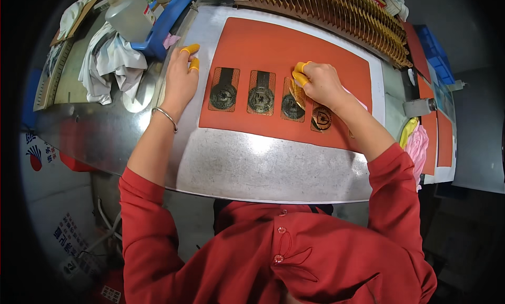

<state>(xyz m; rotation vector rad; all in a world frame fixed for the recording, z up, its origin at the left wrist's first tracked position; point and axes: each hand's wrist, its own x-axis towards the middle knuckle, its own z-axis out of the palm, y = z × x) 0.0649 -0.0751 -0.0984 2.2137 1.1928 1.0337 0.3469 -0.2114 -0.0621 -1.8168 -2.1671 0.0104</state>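
An orange-red sheet (pixel 273 46) lies before me, with a row of small rectangular medal-shaped pieces on it. Two dark ones, the leftmost piece (pixel 223 96) and the piece beside it (pixel 261 98), lie flat. My right hand (pixel 323 83), yellow covers on its fingertips, pinches the upper end of a thin shiny gold piece (pixel 298 96), tilted over the third dark piece (pixel 291 108). Under my right wrist is a partly hidden gold and black piece (pixel 321 118). My left hand (pixel 181 77) rests by the sheet's left edge, fingertips covered in yellow and apart, holding nothing visible.
A rack of many upright gold pieces (pixel 336 14) runs along the back. At the left are a blue bin (pixel 171 22), a white cloth (pixel 118 62) and a plastic bottle (pixel 129 12). A small container (pixel 419 107) and a pink cloth (pixel 417 148) sit at the right.
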